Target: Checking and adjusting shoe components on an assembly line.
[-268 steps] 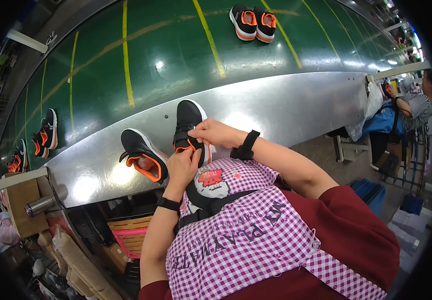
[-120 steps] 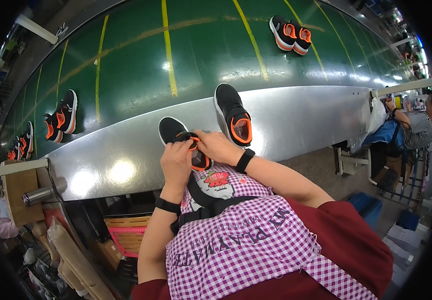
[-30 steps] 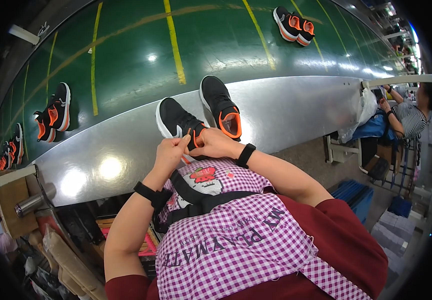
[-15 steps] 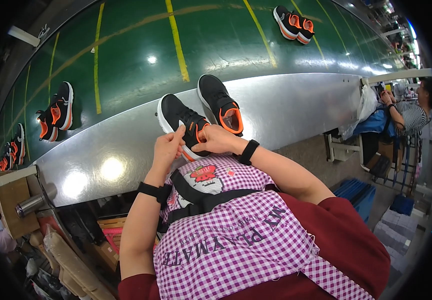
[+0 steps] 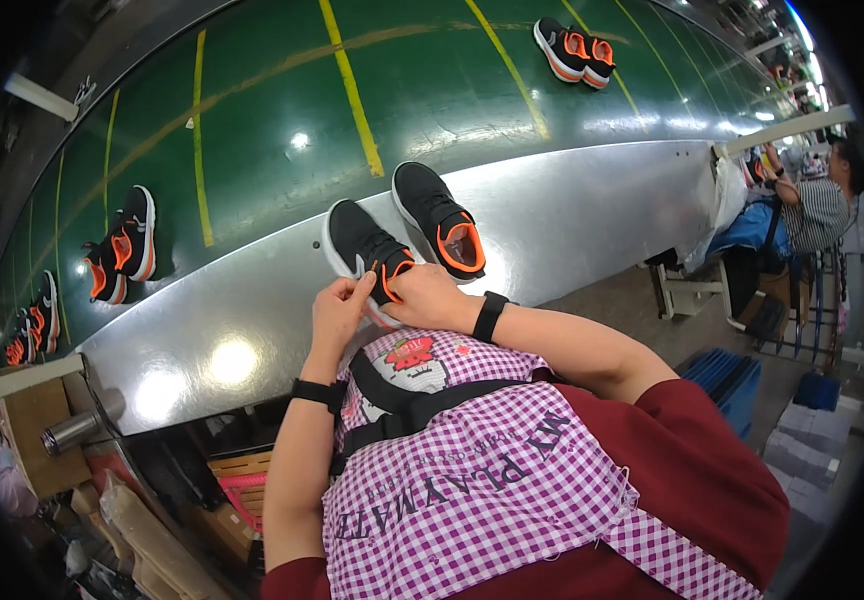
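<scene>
Directly before me a black sneaker (image 5: 360,232) with a white sole and orange collar lies on the metal ledge, toe pointing away. My left hand (image 5: 340,312) pinches at the near left side of its strap area, thumb and fingers pressed together. Over the shoe's opening lies my right hand (image 5: 434,298), closed on the collar, its fingertips partly hidden inside. The heel is mostly covered by my hands. Just to the right, the matching sneaker (image 5: 435,205) stands untouched, its orange lining showing and its toe reaching over the green belt.
Beyond the metal ledge (image 5: 592,190) runs a green conveyor belt (image 5: 272,170) with yellow cross lines. Sneaker pairs stand on it at left (image 5: 132,235), far left (image 5: 44,312) and far right (image 5: 574,52). A person in a striped top (image 5: 820,215) works at right. Blue crates (image 5: 727,385) stand below.
My left hand has slid slightly toward the shoe's heel, still pinching at its side. My right hand stays at the collar. The whole view has shifted a little.
</scene>
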Action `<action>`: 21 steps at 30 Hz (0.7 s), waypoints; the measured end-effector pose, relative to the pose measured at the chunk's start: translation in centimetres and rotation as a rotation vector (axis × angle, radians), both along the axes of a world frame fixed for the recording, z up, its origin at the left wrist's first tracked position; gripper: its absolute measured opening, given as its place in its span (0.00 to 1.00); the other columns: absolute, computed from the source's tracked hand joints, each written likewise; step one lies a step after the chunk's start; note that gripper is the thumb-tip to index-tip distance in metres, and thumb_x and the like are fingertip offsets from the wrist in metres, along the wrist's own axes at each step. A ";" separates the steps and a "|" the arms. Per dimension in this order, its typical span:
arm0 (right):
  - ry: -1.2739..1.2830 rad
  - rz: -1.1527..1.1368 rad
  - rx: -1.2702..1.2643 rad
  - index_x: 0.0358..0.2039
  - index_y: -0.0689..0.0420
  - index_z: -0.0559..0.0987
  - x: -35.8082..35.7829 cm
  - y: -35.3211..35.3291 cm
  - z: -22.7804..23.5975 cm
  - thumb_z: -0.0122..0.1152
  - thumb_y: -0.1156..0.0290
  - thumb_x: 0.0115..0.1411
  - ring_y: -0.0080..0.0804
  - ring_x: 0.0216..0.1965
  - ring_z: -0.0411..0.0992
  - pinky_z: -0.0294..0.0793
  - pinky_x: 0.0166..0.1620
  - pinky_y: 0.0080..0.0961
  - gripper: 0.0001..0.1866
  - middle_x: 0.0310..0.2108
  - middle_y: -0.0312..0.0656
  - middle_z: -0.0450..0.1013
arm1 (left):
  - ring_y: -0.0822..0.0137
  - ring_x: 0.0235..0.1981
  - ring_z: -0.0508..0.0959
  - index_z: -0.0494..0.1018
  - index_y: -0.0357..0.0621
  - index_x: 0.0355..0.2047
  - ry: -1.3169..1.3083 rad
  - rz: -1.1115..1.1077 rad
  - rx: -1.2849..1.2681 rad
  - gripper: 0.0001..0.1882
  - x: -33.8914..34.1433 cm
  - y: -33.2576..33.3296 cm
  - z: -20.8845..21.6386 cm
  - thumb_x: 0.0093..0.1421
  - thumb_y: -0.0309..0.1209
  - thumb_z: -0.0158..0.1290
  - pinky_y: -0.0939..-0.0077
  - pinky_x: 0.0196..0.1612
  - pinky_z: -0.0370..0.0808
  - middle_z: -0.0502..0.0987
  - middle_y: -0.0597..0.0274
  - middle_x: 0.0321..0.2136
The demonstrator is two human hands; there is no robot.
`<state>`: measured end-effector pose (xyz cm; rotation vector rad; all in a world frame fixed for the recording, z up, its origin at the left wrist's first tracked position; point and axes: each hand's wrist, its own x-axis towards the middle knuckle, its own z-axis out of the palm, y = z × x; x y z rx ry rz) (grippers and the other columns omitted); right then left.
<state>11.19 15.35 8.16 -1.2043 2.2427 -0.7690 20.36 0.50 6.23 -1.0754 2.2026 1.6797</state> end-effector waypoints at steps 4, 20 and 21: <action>0.222 -0.055 0.005 0.15 0.61 0.75 0.0 0.0 -1.0 0.57 0.71 0.42 0.47 0.21 0.72 0.71 0.26 0.39 0.07 0.16 0.49 0.71 | 0.76 0.24 0.72 0.71 0.37 0.37 0.097 -0.034 0.158 0.21 -0.2 1.3 -0.9 0.59 0.46 0.50 0.84 0.26 0.69 0.73 0.64 0.26; 0.542 -0.031 -0.121 0.35 0.45 0.76 -0.5 6.2 -1.3 0.64 0.64 0.40 0.42 0.35 0.67 0.66 0.38 0.34 0.18 0.30 0.44 0.68 | 0.65 0.49 0.69 0.58 0.38 0.54 0.187 -0.042 0.401 0.27 0.7 1.2 -2.4 0.64 0.47 0.39 0.70 0.50 0.66 0.67 0.56 0.48; 0.535 -0.039 -0.084 0.32 0.48 0.77 -0.4 5.9 -1.3 0.65 0.61 0.40 0.39 0.35 0.67 0.63 0.37 0.33 0.16 0.29 0.43 0.67 | 0.64 0.53 0.66 0.55 0.39 0.57 0.207 -0.036 0.479 0.28 0.5 1.6 -1.3 0.64 0.47 0.39 0.69 0.53 0.63 0.64 0.55 0.52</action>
